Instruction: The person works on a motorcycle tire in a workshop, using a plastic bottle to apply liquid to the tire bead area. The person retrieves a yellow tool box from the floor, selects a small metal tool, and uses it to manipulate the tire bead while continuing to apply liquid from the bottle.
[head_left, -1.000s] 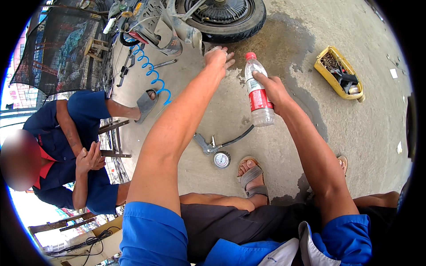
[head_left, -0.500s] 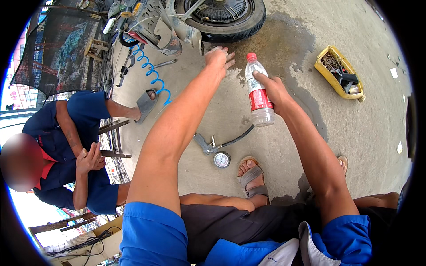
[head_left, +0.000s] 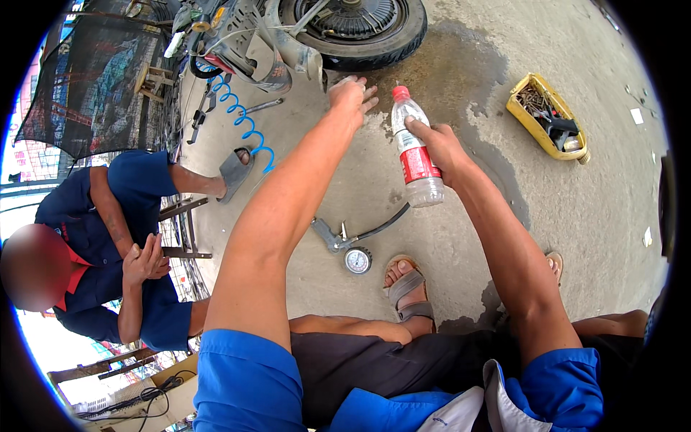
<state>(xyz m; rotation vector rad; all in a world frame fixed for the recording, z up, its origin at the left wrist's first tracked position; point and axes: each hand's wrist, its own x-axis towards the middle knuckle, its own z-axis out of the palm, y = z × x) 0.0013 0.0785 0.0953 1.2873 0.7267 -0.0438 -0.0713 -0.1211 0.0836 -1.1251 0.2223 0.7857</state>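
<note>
A clear plastic bottle (head_left: 415, 144) with a red cap and a red-and-white label is gripped in my right hand (head_left: 439, 147). It slants, its cap pointing away from me toward the wheel (head_left: 374, 50). What little liquid it may contain I cannot make out. My left hand (head_left: 353, 97) reaches out left of the cap, just short of the black tyre. Its fingers are apart, and nothing shows in them. The wheel belongs to a vehicle lying or standing at the top, with a dark finned hub.
A tyre inflator with a round gauge (head_left: 358, 261) lies on the concrete before my foot. A blue coiled hose (head_left: 248, 129) runs at left. A yellow tray (head_left: 553, 147) of small metal parts sits at right. Wet patches mark the floor. Another person (head_left: 108, 245) sits at left.
The bottle has shifted slightly left in the picture, still in my right hand. My left hand stays almost where it was. The whole view has moved a little.
</note>
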